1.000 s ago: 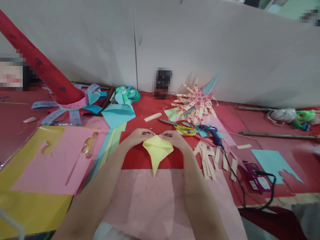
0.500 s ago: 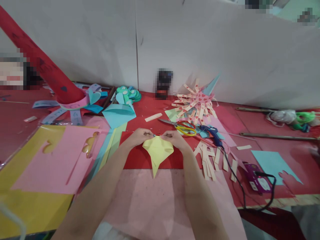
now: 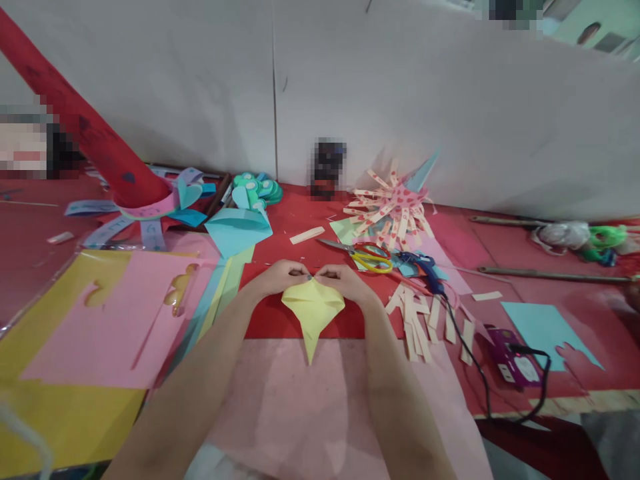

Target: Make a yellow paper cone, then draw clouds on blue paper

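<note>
A folded yellow paper [image 3: 313, 308] with a long point toward me is held over a red sheet [image 3: 273, 323]. My left hand [image 3: 284, 277] pinches its far edge from the left. From the right, my right hand [image 3: 341, 279] pinches the same edge, and the fingertips of both hands almost meet. Between them the paper bulges out to both sides above the point. Just beyond my right hand lie scissors [image 3: 373, 261] with yellow and red handles. A blue glue gun [image 3: 427, 272] rests to their right.
Cut paper strips [image 3: 413, 327] lie right of my arm, near a purple box [image 3: 515, 360] with a black cord. Pink paper [image 3: 100, 327] over yellow sheets is at left. Behind stand a red paper cone [image 3: 100, 133], a blue folded paper [image 3: 239, 230] and a heart-patterned paper craft [image 3: 400, 200].
The yellow paper has come slightly toward me, and its point now hangs straighter. Both hands have drawn closer together at its far edge, still pinching it.
</note>
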The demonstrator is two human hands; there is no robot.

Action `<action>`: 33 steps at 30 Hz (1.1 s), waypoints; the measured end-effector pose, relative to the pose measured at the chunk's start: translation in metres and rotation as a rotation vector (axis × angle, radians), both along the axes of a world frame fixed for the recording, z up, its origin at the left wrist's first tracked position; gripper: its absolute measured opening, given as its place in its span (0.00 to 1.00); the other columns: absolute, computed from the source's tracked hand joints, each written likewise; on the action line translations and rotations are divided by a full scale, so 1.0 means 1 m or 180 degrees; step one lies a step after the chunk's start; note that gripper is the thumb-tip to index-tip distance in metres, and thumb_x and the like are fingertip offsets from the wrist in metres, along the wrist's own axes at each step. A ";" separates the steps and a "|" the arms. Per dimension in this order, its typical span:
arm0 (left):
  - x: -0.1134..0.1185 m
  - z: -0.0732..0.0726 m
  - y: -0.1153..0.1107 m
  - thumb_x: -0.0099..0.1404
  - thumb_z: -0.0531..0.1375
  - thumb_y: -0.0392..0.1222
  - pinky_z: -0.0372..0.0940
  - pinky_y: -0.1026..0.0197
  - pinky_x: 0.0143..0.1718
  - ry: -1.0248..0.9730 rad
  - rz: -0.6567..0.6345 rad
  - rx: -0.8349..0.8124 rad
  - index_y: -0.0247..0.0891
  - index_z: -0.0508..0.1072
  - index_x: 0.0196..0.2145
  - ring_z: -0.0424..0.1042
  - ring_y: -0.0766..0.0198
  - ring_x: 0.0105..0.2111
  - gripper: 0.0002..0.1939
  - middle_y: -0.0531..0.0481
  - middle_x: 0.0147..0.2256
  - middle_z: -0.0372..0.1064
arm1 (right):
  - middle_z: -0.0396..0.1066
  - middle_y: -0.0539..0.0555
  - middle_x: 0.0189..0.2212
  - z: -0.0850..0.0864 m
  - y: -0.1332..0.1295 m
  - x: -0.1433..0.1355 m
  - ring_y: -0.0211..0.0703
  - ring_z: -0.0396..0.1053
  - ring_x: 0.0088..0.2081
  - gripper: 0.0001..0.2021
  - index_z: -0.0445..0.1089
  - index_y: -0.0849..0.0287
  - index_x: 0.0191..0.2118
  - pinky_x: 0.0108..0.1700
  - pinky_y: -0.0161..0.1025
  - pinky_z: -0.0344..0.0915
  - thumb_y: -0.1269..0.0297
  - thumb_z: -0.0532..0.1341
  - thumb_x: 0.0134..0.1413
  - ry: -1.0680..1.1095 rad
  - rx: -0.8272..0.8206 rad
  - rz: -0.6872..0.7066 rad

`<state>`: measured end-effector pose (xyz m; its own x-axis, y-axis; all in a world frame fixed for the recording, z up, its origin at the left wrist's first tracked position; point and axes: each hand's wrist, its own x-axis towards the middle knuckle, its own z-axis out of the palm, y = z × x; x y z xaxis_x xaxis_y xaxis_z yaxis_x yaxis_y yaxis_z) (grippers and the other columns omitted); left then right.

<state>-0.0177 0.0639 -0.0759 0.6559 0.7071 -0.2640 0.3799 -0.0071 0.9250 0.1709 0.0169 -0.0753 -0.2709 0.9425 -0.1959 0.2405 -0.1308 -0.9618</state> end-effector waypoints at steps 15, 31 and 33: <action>-0.002 -0.005 0.000 0.53 0.57 0.43 0.58 0.66 0.27 -0.0010 0.0055 0.0436 0.38 0.73 0.28 0.67 0.65 0.28 0.08 0.51 0.28 0.71 | 0.70 0.50 0.21 -0.002 0.001 -0.005 0.36 0.65 0.23 0.10 0.70 0.61 0.25 0.26 0.33 0.59 0.58 0.62 0.40 0.0080 -0.0133 -0.0172; -0.013 -0.001 0.007 0.55 0.54 0.49 0.55 0.67 0.26 0.0294 -0.0193 0.0393 0.37 0.70 0.24 0.63 0.66 0.24 0.13 0.53 0.23 0.66 | 0.72 0.53 0.26 -0.003 0.000 0.015 0.38 0.68 0.28 0.13 0.73 0.62 0.30 0.31 0.35 0.62 0.56 0.61 0.43 -0.0033 -0.0150 0.0075; -0.013 -0.001 0.007 0.55 0.54 0.49 0.55 0.66 0.26 0.0251 -0.0205 0.0311 0.37 0.70 0.24 0.64 0.66 0.25 0.13 0.53 0.23 0.66 | 0.73 0.54 0.30 -0.003 0.000 0.019 0.39 0.68 0.31 0.14 0.73 0.61 0.33 0.35 0.36 0.62 0.56 0.60 0.45 -0.0034 -0.0083 0.0195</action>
